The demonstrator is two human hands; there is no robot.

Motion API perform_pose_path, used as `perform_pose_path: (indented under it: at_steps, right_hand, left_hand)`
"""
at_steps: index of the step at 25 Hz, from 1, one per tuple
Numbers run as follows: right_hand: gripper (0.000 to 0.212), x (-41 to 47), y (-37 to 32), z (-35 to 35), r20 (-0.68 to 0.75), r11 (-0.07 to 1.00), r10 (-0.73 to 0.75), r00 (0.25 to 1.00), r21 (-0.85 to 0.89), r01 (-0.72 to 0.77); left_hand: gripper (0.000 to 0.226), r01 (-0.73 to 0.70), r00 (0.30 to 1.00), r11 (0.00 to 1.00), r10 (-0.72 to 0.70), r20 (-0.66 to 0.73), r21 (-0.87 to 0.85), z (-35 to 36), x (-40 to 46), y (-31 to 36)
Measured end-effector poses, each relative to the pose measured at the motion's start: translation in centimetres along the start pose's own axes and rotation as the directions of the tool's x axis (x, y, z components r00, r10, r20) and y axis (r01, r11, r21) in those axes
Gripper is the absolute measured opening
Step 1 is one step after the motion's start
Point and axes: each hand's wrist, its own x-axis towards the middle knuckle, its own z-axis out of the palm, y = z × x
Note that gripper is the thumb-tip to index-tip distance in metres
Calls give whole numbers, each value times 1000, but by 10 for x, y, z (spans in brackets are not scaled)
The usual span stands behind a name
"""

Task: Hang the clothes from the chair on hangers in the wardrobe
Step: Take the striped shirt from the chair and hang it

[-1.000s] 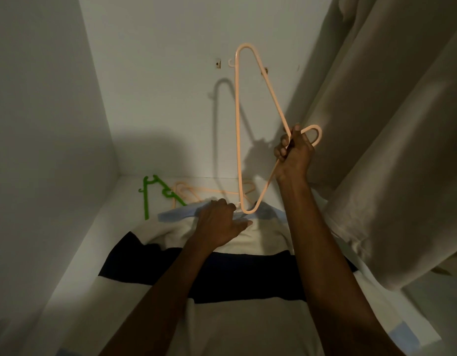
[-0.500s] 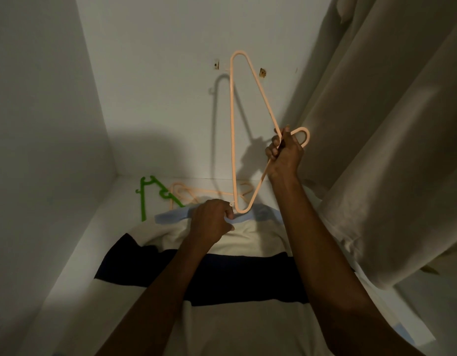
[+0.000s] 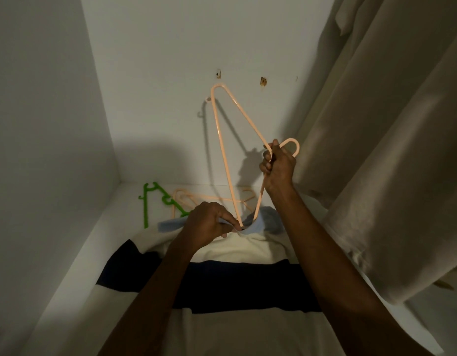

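- Forearms reach forward from the bottom of the view over a striped shirt (image 3: 237, 286) that lies flat on the white wardrobe floor (image 3: 76, 273), collar end farthest from the person.
- Left hand (image 3: 209, 223) is closed in a pinch on the shirt's pale blue collar (image 3: 258, 226), lifting its edge so the neck hole gapes; half a second ago the fingers were only gathering that edge.
- Right hand (image 3: 278, 168) is clamped round the neck of a peach hanger (image 3: 223, 160), just under the hook, holding it steeply tilted with one shoulder end down.
- That lower end now sits inside the opened collar, where a moment earlier it hovered at the rim. My reading: threading has begun, and the next move is to feed the hanger further in and level it under the shoulders.
- Spare hangers lie beyond the collar: more peach ones (image 3: 212, 197) and a green hanger (image 3: 148, 201) near the left wall.
- Beige cloth (image 3: 376, 150) hangs at the right, close beside the right hand.
- Back wall (image 3: 171, 73) shows two small fixing marks; no rail is in view.
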Motion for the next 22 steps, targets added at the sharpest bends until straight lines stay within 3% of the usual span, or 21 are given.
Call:
perform_pose_path:
  at_steps: [2,5,13,18,21,22]
  right_hand:
    - [25,-5,6,-2,28,997,39,999,-64,-37]
    - [23,-12,11,-5,71,974,122,990,-202,-106]
    - [28,-9,-11,-34,94,840,276,956,-507,-193]
    - [32,-26,-15,-37,74,863,421,904,-339,-374]
    - [28,-31,-13,-41,74,835,446,892,-392,-386]
    - [27,-33,-14,-44,66,820,451,890,-425,-384]
  left_hand:
    - [15,2,1000,1000,-1,-12,5,-1,0,2]
    - [11,-90,989,988,103,-105,122,-6,-1,-1]
    - [29,-107,950,975,158,-270,192,-9,-1,1]
    - [38,-226,891,969,248,-381,103,-6,0,7]
    - [7,-274,819,962,230,-526,-5,-10,-3,8]
    - [10,-279,799,960,221,-559,-19,-11,-4,8]
